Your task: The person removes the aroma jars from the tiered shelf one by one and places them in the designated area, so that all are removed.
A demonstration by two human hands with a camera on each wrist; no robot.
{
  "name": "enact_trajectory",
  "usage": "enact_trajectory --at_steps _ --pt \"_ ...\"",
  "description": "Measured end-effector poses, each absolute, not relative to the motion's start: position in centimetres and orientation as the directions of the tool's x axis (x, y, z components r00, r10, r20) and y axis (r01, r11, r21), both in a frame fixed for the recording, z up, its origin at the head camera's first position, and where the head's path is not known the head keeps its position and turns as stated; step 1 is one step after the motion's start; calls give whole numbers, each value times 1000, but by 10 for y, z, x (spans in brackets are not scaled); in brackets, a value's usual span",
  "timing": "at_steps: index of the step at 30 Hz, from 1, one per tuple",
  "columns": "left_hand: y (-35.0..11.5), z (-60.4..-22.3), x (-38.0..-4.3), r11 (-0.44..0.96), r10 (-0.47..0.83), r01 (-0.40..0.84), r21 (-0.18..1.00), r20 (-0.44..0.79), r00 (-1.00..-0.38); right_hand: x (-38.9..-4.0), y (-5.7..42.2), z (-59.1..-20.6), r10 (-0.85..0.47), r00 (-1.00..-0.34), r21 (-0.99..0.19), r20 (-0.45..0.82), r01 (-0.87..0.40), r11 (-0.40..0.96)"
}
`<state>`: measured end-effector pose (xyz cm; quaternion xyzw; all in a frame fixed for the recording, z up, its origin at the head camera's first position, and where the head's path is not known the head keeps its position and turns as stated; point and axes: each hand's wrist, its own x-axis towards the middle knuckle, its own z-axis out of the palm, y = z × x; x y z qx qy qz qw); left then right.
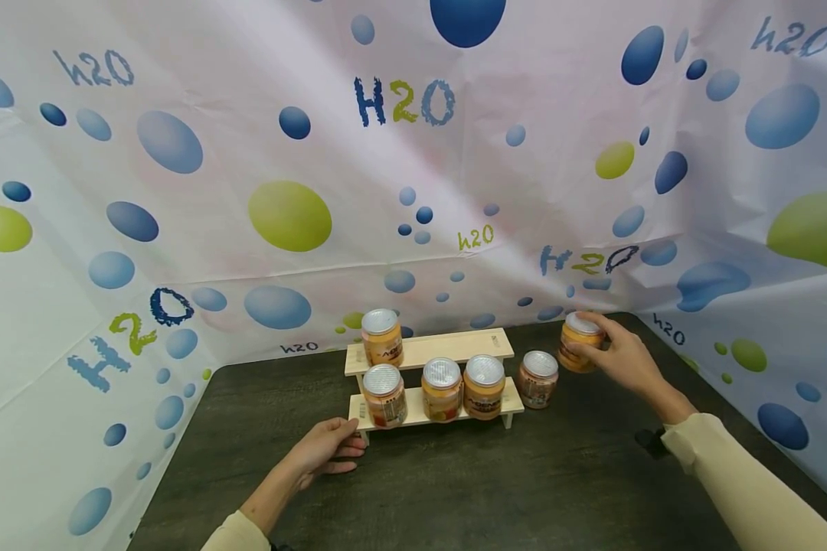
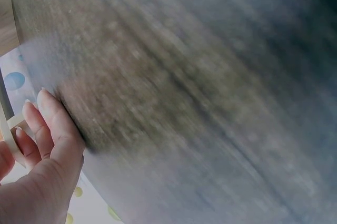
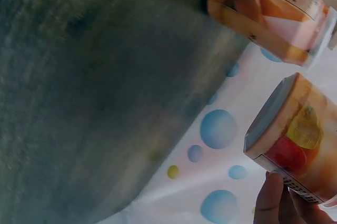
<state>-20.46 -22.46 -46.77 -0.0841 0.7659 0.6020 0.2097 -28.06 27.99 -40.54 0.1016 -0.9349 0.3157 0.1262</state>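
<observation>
Head view counts six jars in all. One, the held jar [image 1: 580, 355], is pinched in the right hand [image 1: 625, 357], raised off the dark tabletop [image 1: 455, 490] at the far right; the fingers cover part of its lid, and the right wrist view cuts off its upper end. One loose jar [image 1: 539, 381] stands on the tabletop between it and the wooden stand [image 1: 455, 348]. That stand has two tiers: one upper jar [image 1: 382, 340] at the left of the back tier, three front jars [image 1: 442, 392] on the lower. The left hand [image 1: 325, 447] grips the lower tier's left end, its thumb cropped in the left wrist view, where the tabletop blurs. Two pale sleeves [image 1: 744, 467] run out of frame. Behind hangs a dotted sheet [image 1: 214, 222]. Most label print is too small to read.
</observation>
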Motion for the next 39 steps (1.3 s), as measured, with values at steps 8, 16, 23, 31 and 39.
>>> enact_trajectory --at_steps 8,16,23,31,39 --pt "-224 -468 -205 255 127 -381 888 -422 -898 -279 286 -424 -88 -957 -585 277 -240 775" --pt "-224 -467 -205 256 134 -378 890 -420 -898 -279 285 -438 -73 -964 -579 254 -213 787" --pt "-224 -467 -205 259 132 -377 889 -419 -898 -278 281 -444 -74 -970 -585 230 -199 787" --pt "-224 -467 -205 257 139 -377 890 -420 -897 -278 279 -449 -77 -969 -584 233 -203 786" --pt "-224 -466 -205 257 125 -383 887 -424 -897 -282 280 -455 -78 -970 -573 232 -201 794"
